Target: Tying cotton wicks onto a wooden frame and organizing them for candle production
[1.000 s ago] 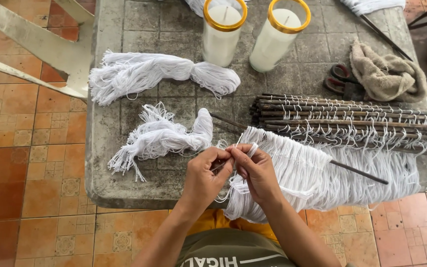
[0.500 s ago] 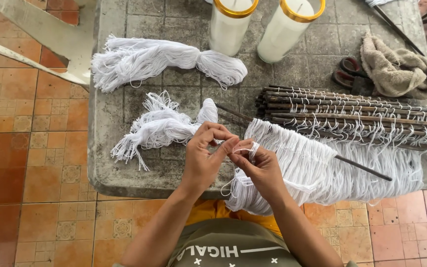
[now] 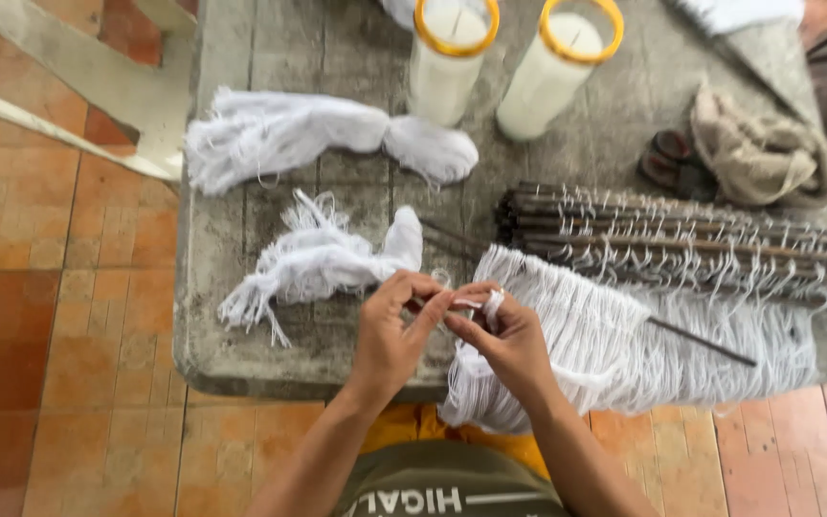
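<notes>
My left hand (image 3: pixel 392 330) and my right hand (image 3: pixel 504 337) meet at the near edge of a grey stone table (image 3: pixel 241 354). Both pinch a short white string (image 3: pixel 466 302) between their fingertips, right at the left end of a thin dark rod (image 3: pixel 701 341). The rod lies across a wide curtain of white strings (image 3: pixel 614 345) that hang over the table's edge. A loose bundle of white string (image 3: pixel 313 263) lies just left of my left hand. The picture is blurred.
A second white string bundle (image 3: pixel 318 139) lies farther back. Two tall glass candles with yellow rims (image 3: pixel 447 62) (image 3: pixel 557 67) stand behind it. A stack of dark rods with tied strings (image 3: pixel 681 239), scissors (image 3: pixel 667 163) and a beige rag (image 3: pixel 763 148) are at right. Orange floor tiles surround the table.
My hands lifted a little off the table and back, still working the short string at the rod's end. The camera shifted slightly, and the picture is blurrier now.
</notes>
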